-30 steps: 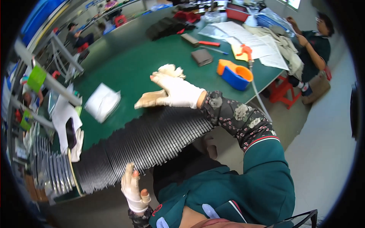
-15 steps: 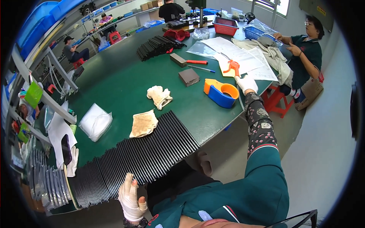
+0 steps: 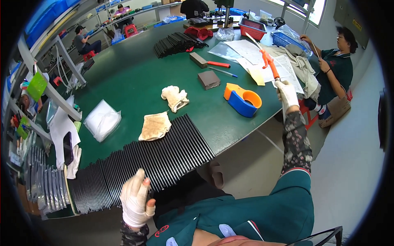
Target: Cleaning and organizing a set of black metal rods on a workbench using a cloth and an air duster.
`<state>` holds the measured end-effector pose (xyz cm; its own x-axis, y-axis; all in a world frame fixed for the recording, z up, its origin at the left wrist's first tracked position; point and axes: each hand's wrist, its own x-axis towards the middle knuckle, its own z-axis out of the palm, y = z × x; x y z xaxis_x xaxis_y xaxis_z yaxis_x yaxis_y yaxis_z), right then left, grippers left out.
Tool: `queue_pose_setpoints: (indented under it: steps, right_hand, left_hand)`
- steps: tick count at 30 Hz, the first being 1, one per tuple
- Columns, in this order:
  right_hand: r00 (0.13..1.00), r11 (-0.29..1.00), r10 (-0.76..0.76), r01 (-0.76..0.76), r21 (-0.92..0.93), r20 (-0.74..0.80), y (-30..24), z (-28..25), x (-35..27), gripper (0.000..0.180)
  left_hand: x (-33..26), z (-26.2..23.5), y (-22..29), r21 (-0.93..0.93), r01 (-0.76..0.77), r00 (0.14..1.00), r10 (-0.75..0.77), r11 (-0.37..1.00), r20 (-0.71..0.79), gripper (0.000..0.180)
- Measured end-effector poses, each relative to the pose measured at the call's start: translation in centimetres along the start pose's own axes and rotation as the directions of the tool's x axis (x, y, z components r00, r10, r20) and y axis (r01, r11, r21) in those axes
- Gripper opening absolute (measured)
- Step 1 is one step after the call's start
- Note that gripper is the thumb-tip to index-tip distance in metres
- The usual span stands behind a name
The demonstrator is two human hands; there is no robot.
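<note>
A pale wall (image 3: 353, 164) borders the grey floor (image 3: 250, 164) at right. A bright window (image 3: 318, 14) is noted at upper right.

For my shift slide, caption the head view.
Right hand holds an orange air gun; left hand near black rods.

orange air gun (image 3: 269, 60); black rods (image 3: 164, 156)

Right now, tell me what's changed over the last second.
The right grip moved rightward from over the tan cloth and took hold of the air gun, which has shifted right, off the yellow note. Unchanged: the left grip by the rods, both cloths, the tape dispenser.
</note>
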<state>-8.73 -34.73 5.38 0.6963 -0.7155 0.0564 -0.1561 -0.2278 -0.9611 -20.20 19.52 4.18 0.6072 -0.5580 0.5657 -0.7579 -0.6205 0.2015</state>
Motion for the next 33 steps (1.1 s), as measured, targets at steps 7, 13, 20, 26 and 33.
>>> queue_pose_setpoints:
  steps: [7, 13, 20, 26, 33]
  right_hand:
    - [0.91, 0.94, -0.333, 0.342, 0.008, 0.249, -2.9, -1.4, -18.5, 0.014]
    - [0.732, 0.766, -0.504, 0.624, -0.155, 0.46, -1.9, -1.6, -25.7, 0.025]
    - [0.491, 0.982, 0.111, -0.19, -0.018, 0.864, -3.0, -1.2, -24.6, 0.071]
    - [0.033, 0.895, 0.115, -0.438, -0.089, 0.993, -2.9, 0.9, -24.3, 0.051]
    - [0.541, 0.933, 0.332, -0.311, -0.183, 0.772, -3.4, -3.8, -21.1, 0.028]
  left_hand:
    - [10.6, -2.2, 0.3, 0.161, -0.282, 0.923, 0.314, 0.946, -0.223, 0.046]
    - [16.1, -0.3, 1.1, -0.001, -0.183, 0.978, 0.182, 0.983, 0.101, 0.042]
    - [16.2, 1.5, 2.6, -0.268, -0.063, 0.931, 0.153, 0.961, 0.331, 0.023]
    - [18.6, 4.7, 4.0, -0.33, -0.429, 0.768, 0.532, 0.841, 0.356, 0.02]
    - [19.8, 9.7, -7.4, -0.552, 0.061, 0.927, 0.158, 0.831, 0.34, 0.031]
